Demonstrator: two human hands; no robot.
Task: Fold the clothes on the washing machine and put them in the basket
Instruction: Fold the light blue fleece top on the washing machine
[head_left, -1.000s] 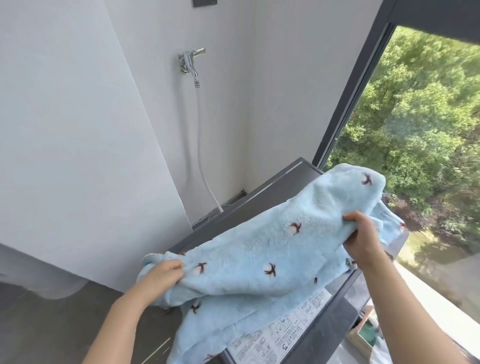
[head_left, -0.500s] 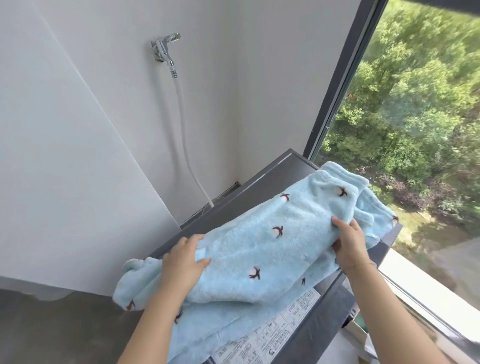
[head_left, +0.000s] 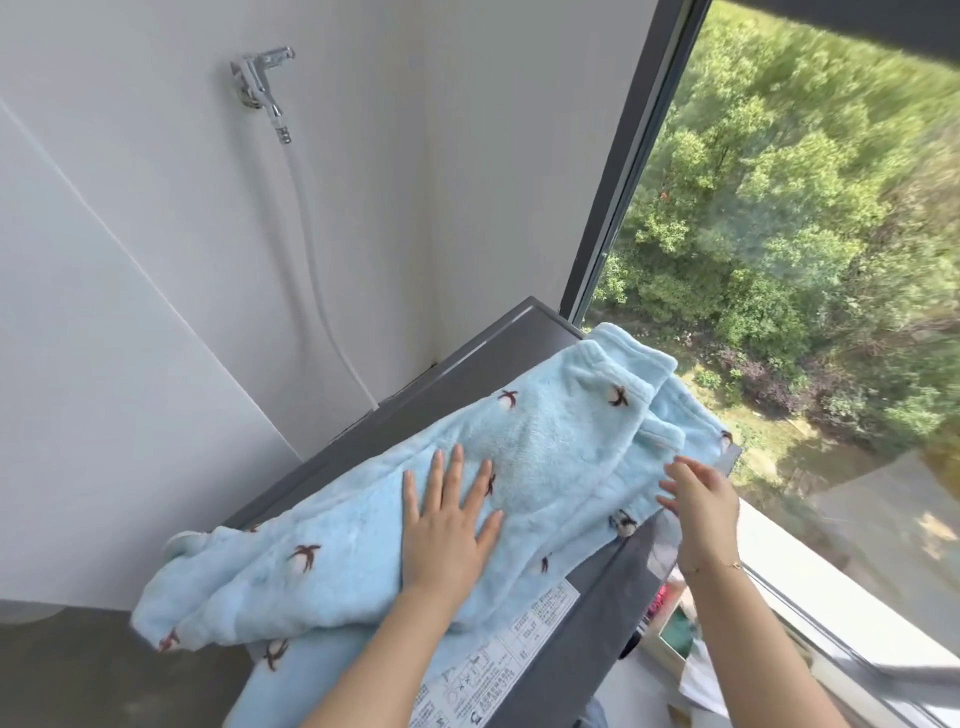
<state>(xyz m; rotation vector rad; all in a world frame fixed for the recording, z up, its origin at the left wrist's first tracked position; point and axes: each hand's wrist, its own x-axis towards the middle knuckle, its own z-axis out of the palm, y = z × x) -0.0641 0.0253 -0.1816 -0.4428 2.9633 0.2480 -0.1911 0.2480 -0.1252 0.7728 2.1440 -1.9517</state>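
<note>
A light blue fleece garment (head_left: 545, 441) with small brown-and-white cotton motifs lies spread across the dark grey top of the washing machine (head_left: 467, 364). Its left end hangs over the machine's left edge. My left hand (head_left: 449, 525) presses flat on the middle of the garment, fingers straight and spread. My right hand (head_left: 698, 506) hovers with loosely extended fingers at the garment's right edge, by the machine's front right corner; whether it touches the fabric is unclear. No basket is identifiable in view.
A chrome tap (head_left: 262, 85) with a white hose (head_left: 311, 249) is on the white wall behind the machine. A tall window (head_left: 779, 234) with a dark frame stands at the right. Mixed items (head_left: 675, 623) sit low beside the machine. A white label (head_left: 498, 660) is on the machine's top.
Both hands have let go of the garment, which they gripped before. It now lies flat on the machine, with my left hand flattened on it and my right hand opened at its right edge.
</note>
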